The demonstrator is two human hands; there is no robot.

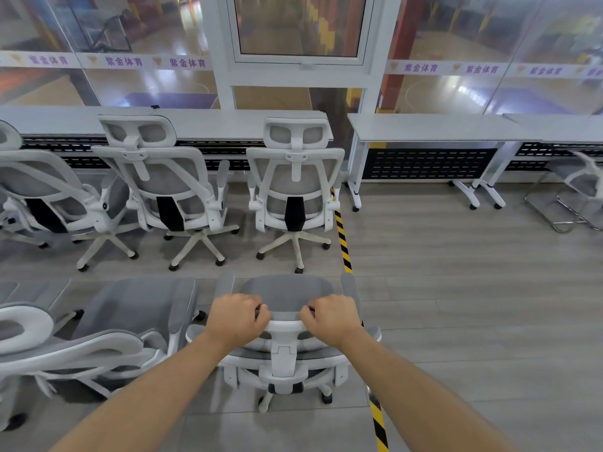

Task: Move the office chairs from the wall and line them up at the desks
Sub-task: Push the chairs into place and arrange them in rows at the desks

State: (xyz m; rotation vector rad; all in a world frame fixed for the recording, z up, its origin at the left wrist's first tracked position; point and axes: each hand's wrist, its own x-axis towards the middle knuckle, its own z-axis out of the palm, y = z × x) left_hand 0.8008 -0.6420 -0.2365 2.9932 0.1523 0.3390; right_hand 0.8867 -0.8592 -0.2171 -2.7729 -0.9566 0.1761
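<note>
Directly below me stands a white-framed office chair (283, 290) with grey mesh, seen from behind and above. My left hand (236, 316) grips the left end of its headrest and my right hand (331, 316) grips the right end, fingers curled over the top. Three matching chairs stand at the long white desk (202, 120) ahead: one at the right end (295, 187), one in the middle (163, 184), one at the far left (42, 194). Another chair (137, 308) sits close to the left of the held one.
A second desk (430, 127) stands to the right with open grey floor in front of it. Black-and-yellow tape (342, 238) runs along the floor under the held chair. A chrome-framed chair (574, 190) sits at the far right. Glass walls lie behind the desks.
</note>
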